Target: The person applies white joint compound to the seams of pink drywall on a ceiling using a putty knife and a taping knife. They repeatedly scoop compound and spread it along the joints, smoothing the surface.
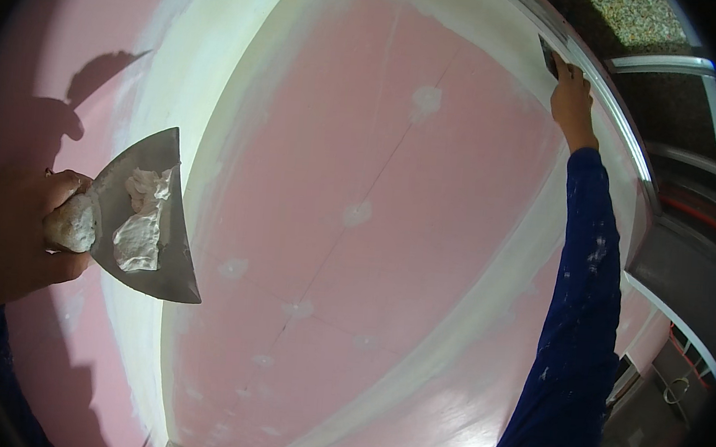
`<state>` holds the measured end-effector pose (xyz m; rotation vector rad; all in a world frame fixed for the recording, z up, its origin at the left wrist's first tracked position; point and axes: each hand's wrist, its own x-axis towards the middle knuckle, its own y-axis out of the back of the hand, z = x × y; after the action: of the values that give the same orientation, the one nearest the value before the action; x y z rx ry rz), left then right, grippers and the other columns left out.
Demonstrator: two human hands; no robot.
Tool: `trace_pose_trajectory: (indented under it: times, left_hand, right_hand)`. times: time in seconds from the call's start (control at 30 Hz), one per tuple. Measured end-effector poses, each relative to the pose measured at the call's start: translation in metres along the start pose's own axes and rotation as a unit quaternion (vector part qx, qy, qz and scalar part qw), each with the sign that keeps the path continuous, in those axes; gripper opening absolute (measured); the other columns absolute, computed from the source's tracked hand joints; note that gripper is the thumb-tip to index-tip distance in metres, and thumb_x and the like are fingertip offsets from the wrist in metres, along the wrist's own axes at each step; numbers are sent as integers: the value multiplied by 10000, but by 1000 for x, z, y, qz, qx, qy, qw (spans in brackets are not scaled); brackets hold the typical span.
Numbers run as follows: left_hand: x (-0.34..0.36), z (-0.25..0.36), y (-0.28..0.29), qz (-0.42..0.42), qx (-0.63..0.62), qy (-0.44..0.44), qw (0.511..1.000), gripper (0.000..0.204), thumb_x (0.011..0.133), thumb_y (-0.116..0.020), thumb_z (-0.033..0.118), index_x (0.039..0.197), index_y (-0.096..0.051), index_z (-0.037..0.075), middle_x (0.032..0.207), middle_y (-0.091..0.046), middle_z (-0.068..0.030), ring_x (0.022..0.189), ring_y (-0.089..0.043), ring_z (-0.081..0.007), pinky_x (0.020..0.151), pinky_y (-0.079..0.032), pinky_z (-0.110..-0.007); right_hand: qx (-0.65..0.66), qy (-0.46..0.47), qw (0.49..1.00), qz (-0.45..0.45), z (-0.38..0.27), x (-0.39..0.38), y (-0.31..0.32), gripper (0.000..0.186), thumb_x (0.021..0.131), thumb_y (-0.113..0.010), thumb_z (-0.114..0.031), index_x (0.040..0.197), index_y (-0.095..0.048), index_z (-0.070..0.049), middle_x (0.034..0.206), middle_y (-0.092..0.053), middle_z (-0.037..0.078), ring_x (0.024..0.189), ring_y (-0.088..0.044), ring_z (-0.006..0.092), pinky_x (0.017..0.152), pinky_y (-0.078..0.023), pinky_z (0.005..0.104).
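Clamped in your left hand [16, 234] is a fan-shaped grey metal blade [177, 251], long edge near upright, bearing lumpy white paste [139, 242]; your right hand [573, 106], fingers closed, grips a dark flat blade [548, 57] far up-right of that paste (left hand's nearer), beside the pink panel [436, 196].

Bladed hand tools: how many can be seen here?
2. A wide blade bearing white paste is in the left hand, at the picture's left; a dark blade, partly hidden, is in the right hand, at upper right. Others could be hidden.

Silvery frame bar [665, 65], speckled surface [638, 25]
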<state>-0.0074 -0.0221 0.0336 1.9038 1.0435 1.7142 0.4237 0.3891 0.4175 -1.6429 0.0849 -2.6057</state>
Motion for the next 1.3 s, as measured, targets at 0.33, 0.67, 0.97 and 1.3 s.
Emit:
trace_pose_trajectory:
  times: [0.33, 0.67, 0.97, 1.3]
  left_hand:
    - [2, 3, -2, 12, -13, 6, 1000, 560, 817, -766, 505, 1177, -690, 82, 863, -730, -138, 732, -715, -292, 653, -578, -393]
    - [2, -1, -5, 22, -37, -15, 999, 549, 791, -810, 431, 1188, -680, 75, 907, -725, -170, 783, -710, -348, 680, -568, -429]
    - [7, -4, 3, -43, 81, -69, 993, 569, 774, -822, 462, 1199, -697, 105, 1023, -737, -153, 845, -722, -307, 704, -573, -397]
    - [-15, 28, -22, 36, -139, 55, 988, 554, 672, -837, 198, 1151, -662, -18, 873, -684, -216, 823, -685, -405, 746, -541, -464]
  right_hand:
    - [-26, -33, 998, -40, 0, 44, -19, 635, 984, -494, -71, 1573, -402, -291, 1554, -414, 184, 1379, -450, 484, 1076, -424, 672]
    - [12, 3, 998, -69, -27, -3, -3, 655, 955, -519, -31, 1555, -433, -278, 1439, -470, 180, 1287, -501, 442, 1031, -485, 597]
    - [26, 89, 994, -65, -50, -87, 36, 622, 925, -551, 11, 1510, -482, -190, 1379, -511, 171, 1204, -550, 402, 985, -515, 544]
    - [583, -61, 768, -256, -79, -360, 182, 700, 833, -399, 180, 1473, -513, -81, 1444, -517, 180, 1369, -476, 356, 1192, -355, 441]
